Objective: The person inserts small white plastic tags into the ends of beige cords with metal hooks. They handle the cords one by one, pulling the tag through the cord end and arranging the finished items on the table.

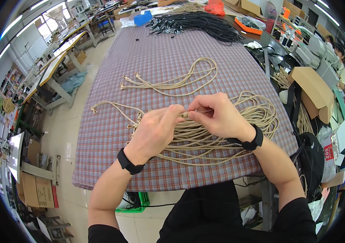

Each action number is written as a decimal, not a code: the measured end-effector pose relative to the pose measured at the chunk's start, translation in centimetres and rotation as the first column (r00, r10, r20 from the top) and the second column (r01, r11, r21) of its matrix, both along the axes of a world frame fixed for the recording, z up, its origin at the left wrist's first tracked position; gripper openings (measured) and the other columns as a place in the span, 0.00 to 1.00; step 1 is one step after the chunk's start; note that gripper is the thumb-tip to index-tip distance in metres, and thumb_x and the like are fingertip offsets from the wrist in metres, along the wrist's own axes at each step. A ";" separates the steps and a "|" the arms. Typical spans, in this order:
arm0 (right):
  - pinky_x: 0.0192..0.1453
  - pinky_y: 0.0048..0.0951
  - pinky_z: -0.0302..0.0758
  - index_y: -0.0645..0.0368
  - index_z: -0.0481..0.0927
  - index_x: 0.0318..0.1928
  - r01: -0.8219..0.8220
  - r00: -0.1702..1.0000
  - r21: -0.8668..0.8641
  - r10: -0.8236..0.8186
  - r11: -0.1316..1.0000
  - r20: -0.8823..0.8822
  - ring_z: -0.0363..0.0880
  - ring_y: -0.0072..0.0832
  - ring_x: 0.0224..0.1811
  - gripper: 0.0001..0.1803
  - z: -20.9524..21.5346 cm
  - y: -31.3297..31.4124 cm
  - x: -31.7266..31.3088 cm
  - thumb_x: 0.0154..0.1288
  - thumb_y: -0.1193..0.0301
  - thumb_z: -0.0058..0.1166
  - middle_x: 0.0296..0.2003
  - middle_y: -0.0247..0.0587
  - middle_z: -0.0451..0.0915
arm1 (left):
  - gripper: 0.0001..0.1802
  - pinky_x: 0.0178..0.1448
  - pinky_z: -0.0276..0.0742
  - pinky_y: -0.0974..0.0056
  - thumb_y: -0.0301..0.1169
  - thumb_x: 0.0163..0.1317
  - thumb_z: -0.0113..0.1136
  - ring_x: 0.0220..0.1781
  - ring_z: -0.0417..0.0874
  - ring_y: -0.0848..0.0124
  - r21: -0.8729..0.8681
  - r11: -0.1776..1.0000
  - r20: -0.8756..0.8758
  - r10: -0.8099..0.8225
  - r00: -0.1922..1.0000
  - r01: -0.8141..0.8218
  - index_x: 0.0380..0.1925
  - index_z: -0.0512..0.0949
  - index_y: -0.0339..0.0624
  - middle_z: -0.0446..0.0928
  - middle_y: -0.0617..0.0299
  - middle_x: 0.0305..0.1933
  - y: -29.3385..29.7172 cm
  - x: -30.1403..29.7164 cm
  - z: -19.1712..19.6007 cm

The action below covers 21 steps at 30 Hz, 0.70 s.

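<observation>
Both hands meet over a large bundle of beige cords (261,117) on the checked tablecloth. My left hand (156,125) is closed, its fingertips pinching a beige cord (186,115). Against it, my right hand (217,115) is closed too, thumb and forefinger pressed on the same cord close to the left fingertips. Metal clasps (132,126) on cord ends show just left of my left hand. One cord end with a clasp (94,109) stretches out toward the table's left edge. Beyond my hands lies a smaller set of looped beige cords (172,84), their clasps pointing left.
A heap of black cords (196,24) covers the far end of the table (152,48), beside a blue box (143,18) and an orange tray (249,25). At the right stand an open cardboard box (312,91) and sewing machines (318,52). A green crate (140,202) sits under the near edge.
</observation>
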State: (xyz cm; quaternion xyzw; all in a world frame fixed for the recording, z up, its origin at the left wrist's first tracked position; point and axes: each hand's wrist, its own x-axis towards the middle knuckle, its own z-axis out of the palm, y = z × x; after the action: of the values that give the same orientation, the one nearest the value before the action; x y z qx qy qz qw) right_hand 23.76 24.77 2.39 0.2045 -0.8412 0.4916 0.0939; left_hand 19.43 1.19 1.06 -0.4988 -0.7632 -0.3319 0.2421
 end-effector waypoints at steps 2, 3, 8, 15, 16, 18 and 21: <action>0.30 0.30 0.70 0.64 0.86 0.41 -0.044 0.999 -0.019 0.043 0.999 -0.029 0.76 0.25 0.23 0.06 -0.3 -0.4 -0.2 0.74 0.73 0.67 0.23 0.40 0.82 | 0.13 0.36 0.83 0.55 0.19 0.67 0.70 0.36 0.90 0.54 -0.015 1.000 -0.012 -0.015 1.000 0.015 0.49 0.80 0.39 0.87 0.53 0.38 -0.1 -0.1 0.0; 0.31 0.30 0.72 0.65 0.86 0.41 -0.069 0.997 -0.006 0.069 0.998 -0.044 0.78 0.27 0.24 0.06 -0.4 -0.4 -0.2 0.75 0.73 0.66 0.25 0.42 0.84 | 0.13 0.36 0.83 0.55 0.18 0.67 0.70 0.37 0.90 0.54 -0.022 1.000 -0.018 -0.022 1.000 0.022 0.49 0.80 0.39 0.87 0.52 0.38 0.0 0.0 -0.1; 0.32 0.31 0.74 0.65 0.85 0.41 -0.116 0.993 -0.021 0.117 0.993 0.026 0.78 0.27 0.26 0.07 -0.2 -0.3 -0.1 0.76 0.73 0.65 0.28 0.42 0.86 | 0.12 0.39 0.85 0.53 0.18 0.66 0.69 0.37 0.90 0.53 -0.027 0.999 -0.021 -0.033 0.999 0.032 0.48 0.80 0.36 0.87 0.52 0.39 0.0 0.2 -0.1; 0.36 0.27 0.76 0.65 0.85 0.40 -0.137 0.985 -0.123 0.149 0.983 0.088 0.78 0.18 0.30 0.05 -0.4 -0.2 -0.1 0.74 0.75 0.68 0.29 0.36 0.86 | 0.11 0.38 0.84 0.53 0.17 0.67 0.66 0.35 0.89 0.53 -0.063 0.995 -0.004 -0.081 0.997 0.080 0.48 0.80 0.37 0.86 0.52 0.36 0.0 0.0 -0.1; 0.36 0.26 0.77 0.65 0.86 0.40 -0.131 0.985 -0.125 0.143 0.983 0.093 0.78 0.17 0.30 0.05 -0.4 -0.2 0.0 0.73 0.76 0.68 0.29 0.35 0.86 | 0.11 0.38 0.83 0.53 0.18 0.67 0.66 0.35 0.89 0.53 -0.076 0.994 -0.009 -0.083 0.997 0.082 0.48 0.80 0.37 0.86 0.52 0.35 0.0 0.0 -0.2; 0.35 0.25 0.76 0.65 0.86 0.38 -0.118 0.988 -0.132 0.130 0.984 0.082 0.78 0.16 0.30 0.05 -0.4 -0.3 0.1 0.72 0.76 0.69 0.29 0.34 0.87 | 0.10 0.37 0.82 0.53 0.19 0.68 0.65 0.33 0.88 0.54 -0.087 0.993 -0.018 -0.082 0.996 0.080 0.48 0.80 0.38 0.84 0.54 0.32 0.0 0.1 0.0; 0.34 0.25 0.76 0.65 0.86 0.37 -0.079 0.983 -0.114 0.096 0.990 0.158 0.77 0.15 0.29 0.06 0.1 -0.4 0.3 0.72 0.77 0.70 0.29 0.34 0.86 | 0.12 0.38 0.83 0.54 0.19 0.68 0.65 0.33 0.88 0.54 -0.093 0.991 -0.026 -0.098 0.995 0.096 0.50 0.80 0.38 0.83 0.54 0.32 0.0 0.1 0.0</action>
State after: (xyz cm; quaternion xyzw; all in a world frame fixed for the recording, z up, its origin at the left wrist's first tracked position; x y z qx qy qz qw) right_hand 24.04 24.40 2.45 0.1950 -0.8088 0.5546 0.0140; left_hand 19.49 1.22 1.07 -0.5508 -0.7487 -0.3004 0.2140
